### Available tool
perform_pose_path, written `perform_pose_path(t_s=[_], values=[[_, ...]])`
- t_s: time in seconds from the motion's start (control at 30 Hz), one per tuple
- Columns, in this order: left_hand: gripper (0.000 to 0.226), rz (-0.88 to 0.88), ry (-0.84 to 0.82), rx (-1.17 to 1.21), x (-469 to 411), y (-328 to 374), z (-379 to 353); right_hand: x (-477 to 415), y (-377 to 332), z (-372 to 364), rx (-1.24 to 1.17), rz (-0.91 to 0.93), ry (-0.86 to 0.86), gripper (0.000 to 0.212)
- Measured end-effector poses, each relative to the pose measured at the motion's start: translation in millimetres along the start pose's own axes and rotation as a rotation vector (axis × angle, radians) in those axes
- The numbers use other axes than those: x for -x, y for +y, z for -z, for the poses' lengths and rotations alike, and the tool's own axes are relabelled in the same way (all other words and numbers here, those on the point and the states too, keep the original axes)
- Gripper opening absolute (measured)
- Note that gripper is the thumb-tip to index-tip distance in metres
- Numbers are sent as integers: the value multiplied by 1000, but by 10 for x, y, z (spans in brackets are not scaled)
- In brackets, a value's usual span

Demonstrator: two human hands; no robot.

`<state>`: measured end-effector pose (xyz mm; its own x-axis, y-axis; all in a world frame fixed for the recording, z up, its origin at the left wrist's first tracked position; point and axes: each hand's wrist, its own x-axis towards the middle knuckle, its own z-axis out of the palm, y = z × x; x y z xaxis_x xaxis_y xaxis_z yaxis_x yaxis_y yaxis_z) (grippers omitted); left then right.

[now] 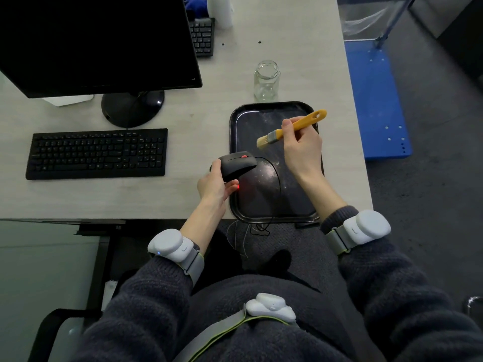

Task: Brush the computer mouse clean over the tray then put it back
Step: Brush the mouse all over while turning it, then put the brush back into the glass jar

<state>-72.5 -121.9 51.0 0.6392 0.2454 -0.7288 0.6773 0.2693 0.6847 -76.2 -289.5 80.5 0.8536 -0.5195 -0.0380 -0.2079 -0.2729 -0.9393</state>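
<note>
A black computer mouse [237,164] with a red scroll wheel is held tilted over the left edge of the black tray [273,212] by my left hand [213,182]. Its red sensor light glows by my fingertips, and its thin cable loops across the tray and drops off the desk edge. My right hand [302,146] grips a brush with a yellow handle [292,128]. The pale bristles hang above the tray, a short way up and right of the mouse and not touching it. Whitish dust lies on the tray floor.
An empty glass jar [266,81] stands just behind the tray. A black keyboard [98,154] and a monitor [99,43] on a round stand fill the desk's left side. A second keyboard [202,37] lies at the back. A blue cart [376,100] stands right of the desk.
</note>
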Motion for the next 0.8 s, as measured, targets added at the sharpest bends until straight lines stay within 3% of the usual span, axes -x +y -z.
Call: perform_pose_path(t_s=[0.37, 0.8], values=[[26, -109, -87, -129, -107, 347, -421, -525, -352, -162, 74, 58, -15, 19], [34, -21, -176, -259, -522, 586, -734, -1503, -480, -446, 178, 6, 110, 23]])
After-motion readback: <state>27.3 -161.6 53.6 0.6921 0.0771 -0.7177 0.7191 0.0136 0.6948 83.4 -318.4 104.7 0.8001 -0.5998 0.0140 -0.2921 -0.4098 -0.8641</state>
